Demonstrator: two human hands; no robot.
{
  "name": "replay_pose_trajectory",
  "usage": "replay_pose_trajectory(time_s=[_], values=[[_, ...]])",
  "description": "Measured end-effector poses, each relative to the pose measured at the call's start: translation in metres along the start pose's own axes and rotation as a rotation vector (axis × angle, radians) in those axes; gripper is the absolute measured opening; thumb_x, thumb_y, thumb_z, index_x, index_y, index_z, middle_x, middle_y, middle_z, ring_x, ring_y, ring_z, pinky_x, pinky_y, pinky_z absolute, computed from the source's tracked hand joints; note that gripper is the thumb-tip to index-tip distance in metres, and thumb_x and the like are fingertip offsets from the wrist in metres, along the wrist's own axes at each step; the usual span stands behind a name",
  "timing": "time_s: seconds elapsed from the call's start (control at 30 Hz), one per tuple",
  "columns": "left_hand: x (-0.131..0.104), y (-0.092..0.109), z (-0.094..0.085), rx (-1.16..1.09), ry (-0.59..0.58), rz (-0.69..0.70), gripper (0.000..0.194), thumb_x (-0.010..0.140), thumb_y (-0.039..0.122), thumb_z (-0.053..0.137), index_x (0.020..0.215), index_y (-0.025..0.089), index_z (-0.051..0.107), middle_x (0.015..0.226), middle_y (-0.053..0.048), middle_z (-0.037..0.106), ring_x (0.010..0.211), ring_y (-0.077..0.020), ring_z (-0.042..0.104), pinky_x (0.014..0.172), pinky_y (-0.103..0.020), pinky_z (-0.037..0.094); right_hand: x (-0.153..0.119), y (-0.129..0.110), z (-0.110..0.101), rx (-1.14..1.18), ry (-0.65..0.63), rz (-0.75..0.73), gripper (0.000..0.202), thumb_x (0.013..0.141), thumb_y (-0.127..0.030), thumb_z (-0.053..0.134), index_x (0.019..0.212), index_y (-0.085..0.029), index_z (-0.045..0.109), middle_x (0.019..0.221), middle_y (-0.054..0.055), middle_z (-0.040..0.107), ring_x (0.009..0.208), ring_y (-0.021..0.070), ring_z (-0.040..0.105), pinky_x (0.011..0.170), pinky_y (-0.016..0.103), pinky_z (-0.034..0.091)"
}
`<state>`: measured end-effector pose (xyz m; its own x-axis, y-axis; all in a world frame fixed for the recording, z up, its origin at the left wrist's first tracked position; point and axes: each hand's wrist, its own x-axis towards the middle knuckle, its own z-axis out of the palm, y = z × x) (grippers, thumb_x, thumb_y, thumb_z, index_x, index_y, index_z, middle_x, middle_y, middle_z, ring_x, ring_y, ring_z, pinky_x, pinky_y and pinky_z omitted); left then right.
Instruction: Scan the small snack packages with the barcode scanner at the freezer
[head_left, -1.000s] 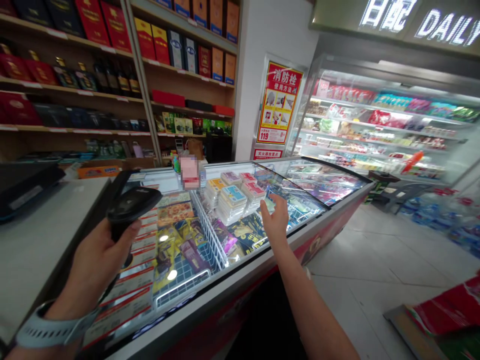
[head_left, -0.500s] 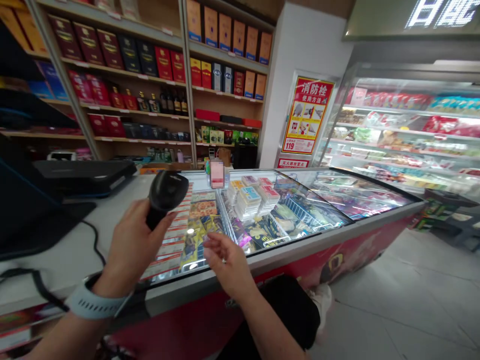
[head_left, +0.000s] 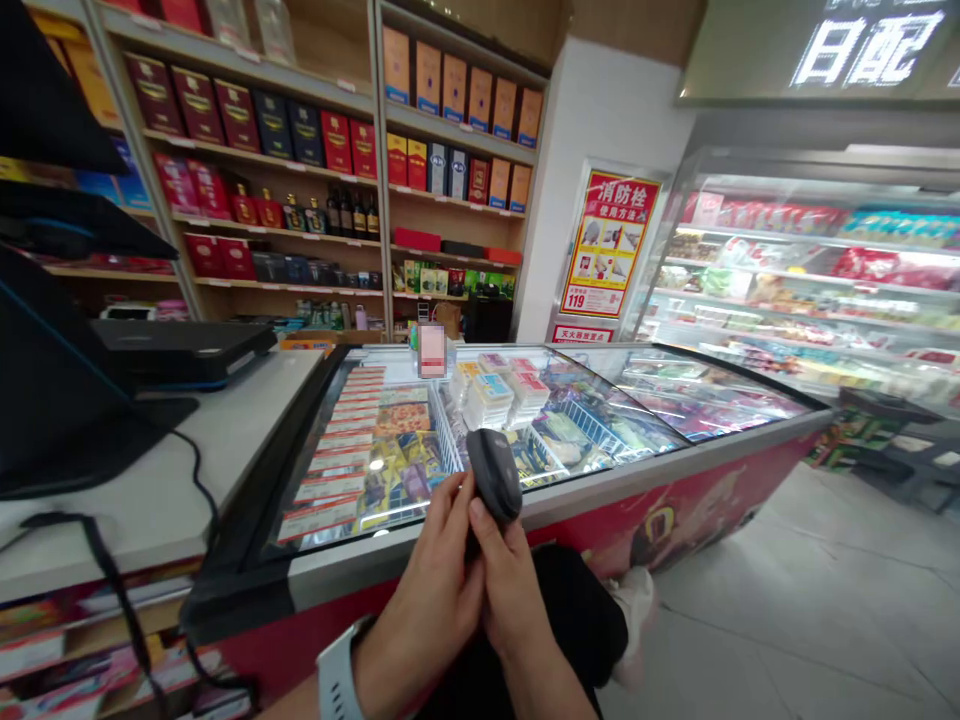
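Observation:
A black handheld scanner (head_left: 495,474) is held upright near the front edge of the glass-topped freezer (head_left: 592,493). My left hand (head_left: 442,575), with a pale blue watch band (head_left: 339,680) at its wrist, is wrapped round the scanner's handle from the left. My right hand (head_left: 514,590) closes on the same handle from the right, its thumb just below the scanner's head. The two hands touch, and they hide most of the handle. Stacked white packs (head_left: 489,400) lie beyond the scanner, at the freezer.
At the left is a white counter (head_left: 247,420) with a black terminal (head_left: 180,350) and a hanging black cable (head_left: 105,560). Boxes and bottles fill the back shelves (head_left: 300,160). A refrigerated display (head_left: 817,270) stands at the right.
My left hand has carried the scanner right and down, in front of the freezer. My right hand, open and apart before, has closed on the handle. The view has shifted slightly.

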<state>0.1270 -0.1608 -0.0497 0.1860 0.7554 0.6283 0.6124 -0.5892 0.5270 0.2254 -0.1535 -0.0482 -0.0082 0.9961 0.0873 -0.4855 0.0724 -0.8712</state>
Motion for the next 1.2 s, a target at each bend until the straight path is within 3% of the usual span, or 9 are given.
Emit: replay_pose_trajectory(time_s=[0.1, 0.2, 0.3, 0.43, 0.53, 0.67, 0.87, 1.0, 1.2], values=[[0.005, 0.007, 0.006, -0.054, -0.16, 0.073, 0.078, 0.089, 0.028, 0.056, 0.157, 0.035, 0.019, 0.157, -0.012, 0.036, 0.144, -0.0297, 0.039, 0.115, -0.052, 0.044, 0.007, -0.009, -0.031, 0.013, 0.158, -0.044, 0.037, 0.081, -0.049, 0.074, 0.104, -0.02, 0.072, 0.1, 0.006, 0.076, 0.096, 0.0218, 0.071, 0.086, 0.033, 0.056], [0.024, -0.005, 0.004, -0.082, -0.213, 0.077, 0.06, 0.091, 0.036, 0.056, 0.148, 0.032, 0.04, 0.15, -0.011, 0.047, 0.139, -0.0272, 0.046, 0.114, -0.048, 0.044, 0.017, -0.032, -0.062, -0.016, 0.225, -0.136, 0.033, 0.082, -0.051, 0.072, 0.082, -0.018, 0.069, 0.069, 0.001, 0.069, 0.058, 0.0143, 0.062, 0.054, 0.026, 0.05], [0.057, -0.038, 0.002, -0.092, -0.143, -0.028, 0.047, 0.092, 0.045, 0.052, 0.135, 0.024, 0.053, 0.136, -0.013, 0.059, 0.128, -0.0269, 0.056, 0.111, -0.048, 0.045, 0.029, -0.056, -0.091, -0.162, 0.347, -0.276, 0.034, 0.076, -0.048, 0.078, 0.075, -0.017, 0.064, 0.06, -0.002, 0.062, 0.049, 0.0108, 0.054, 0.047, 0.022, 0.043], [0.109, -0.091, 0.009, -0.01, -0.036, -0.15, 0.06, 0.087, 0.054, 0.056, 0.133, 0.016, 0.051, 0.128, -0.017, 0.061, 0.121, -0.0314, 0.059, 0.106, -0.053, 0.045, 0.051, -0.071, -0.114, -0.425, 0.502, -0.373, 0.035, 0.075, -0.049, 0.078, 0.075, -0.016, 0.064, 0.056, -0.001, 0.062, 0.049, 0.0125, 0.056, 0.049, 0.025, 0.045], [0.134, -0.116, 0.022, 0.117, 0.038, -0.114, 0.078, 0.079, 0.058, 0.064, 0.14, 0.014, 0.044, 0.138, -0.021, 0.053, 0.131, -0.0379, 0.049, 0.11, -0.057, 0.038, 0.073, -0.071, -0.114, -0.548, 0.473, -0.379, 0.035, 0.077, -0.049, 0.075, 0.077, -0.016, 0.065, 0.056, 0.0, 0.062, 0.049, 0.0132, 0.057, 0.052, 0.026, 0.046], [0.145, -0.129, 0.043, 0.224, 0.078, -0.061, 0.098, 0.074, 0.059, 0.071, 0.151, 0.016, 0.028, 0.146, -0.021, 0.045, 0.135, -0.041, 0.042, 0.11, -0.059, 0.036, 0.098, -0.066, -0.101, -0.593, 0.359, -0.307, 0.038, 0.074, -0.048, 0.076, 0.091, -0.014, 0.067, 0.059, 0.0, 0.065, 0.05, 0.0141, 0.059, 0.053, 0.027, 0.047], [0.166, -0.139, 0.055, 0.201, 0.145, 0.003, 0.096, 0.076, 0.056, 0.071, 0.151, 0.016, 0.026, 0.147, -0.019, 0.045, 0.137, -0.0358, 0.041, 0.114, -0.053, 0.034, 0.112, -0.049, -0.092, -0.492, 0.251, -0.209, 0.041, 0.074, -0.046, 0.076, 0.097, -0.013, 0.067, 0.063, 0.0, 0.065, 0.049, 0.0118, 0.057, 0.052, 0.025, 0.047], [0.188, -0.142, 0.056, 0.171, 0.108, -0.026, 0.094, 0.075, 0.063, 0.068, 0.149, 0.017, 0.031, 0.148, -0.017, 0.046, 0.138, -0.0358, 0.041, 0.114, -0.053, 0.033, 0.111, -0.036, -0.092, -0.346, 0.198, -0.153, 0.043, 0.074, -0.046, 0.078, 0.099, -0.013, 0.066, 0.063, -0.001, 0.064, 0.049, 0.0104, 0.056, 0.05, 0.023, 0.047], [0.209, -0.141, 0.05, 0.192, -0.039, -0.053, 0.09, 0.078, 0.062, 0.064, 0.15, 0.018, 0.033, 0.149, -0.016, 0.048, 0.139, -0.0372, 0.038, 0.113, -0.056, 0.032, 0.107, -0.021, -0.089, -0.203, 0.187, -0.121, 0.044, 0.076, -0.045, 0.078, 0.103, -0.013, 0.066, 0.064, -0.001, 0.063, 0.05, 0.0096, 0.056, 0.049, 0.021, 0.046]])
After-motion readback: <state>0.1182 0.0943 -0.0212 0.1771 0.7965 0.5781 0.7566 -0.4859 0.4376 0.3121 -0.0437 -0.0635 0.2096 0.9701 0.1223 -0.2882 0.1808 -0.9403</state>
